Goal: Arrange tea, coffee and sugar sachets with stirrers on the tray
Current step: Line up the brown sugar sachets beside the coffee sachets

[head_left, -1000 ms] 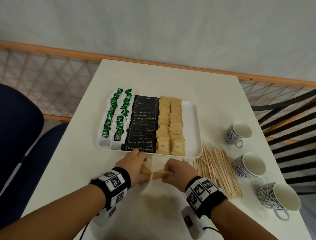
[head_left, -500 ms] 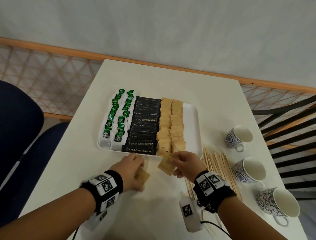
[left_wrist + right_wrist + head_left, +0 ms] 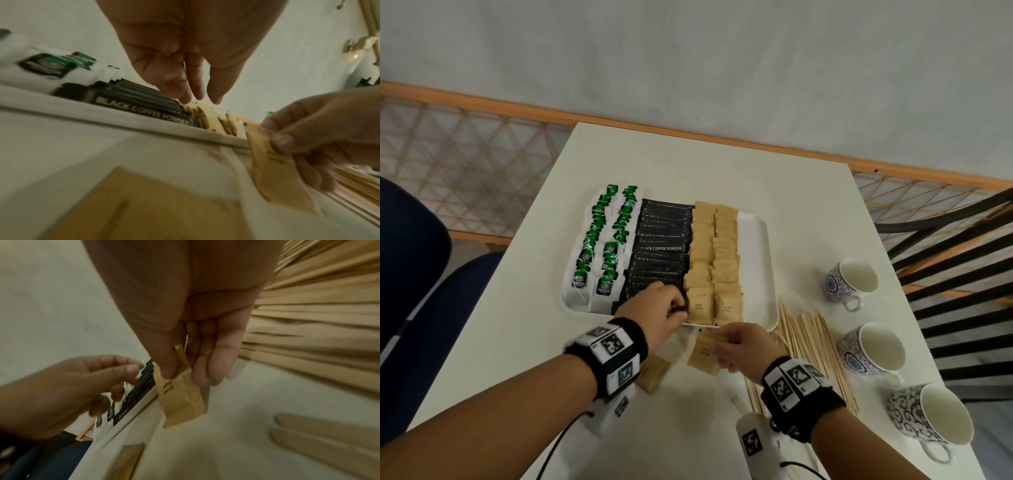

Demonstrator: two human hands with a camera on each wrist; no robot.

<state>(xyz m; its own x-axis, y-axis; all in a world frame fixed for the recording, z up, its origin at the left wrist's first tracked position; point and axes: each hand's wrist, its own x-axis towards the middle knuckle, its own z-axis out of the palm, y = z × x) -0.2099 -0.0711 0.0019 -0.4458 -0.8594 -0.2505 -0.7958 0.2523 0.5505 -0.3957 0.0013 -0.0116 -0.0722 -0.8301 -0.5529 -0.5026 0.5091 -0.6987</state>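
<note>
Right hand (image 3: 744,347) pinched a brown sugar sachet (image 3: 703,353); left hand (image 3: 654,308) hovered loosely apart. Risk: nudging the tray's (image 3: 763,260) packed sugar rows askew.

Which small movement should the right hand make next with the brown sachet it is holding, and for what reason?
Probably carry the brown sachet forward over the tray rim and set it at the near end of the sugar rows. The right hand pinches it just short of the rim, and the left hand reaches to the coffee sachets.
</note>
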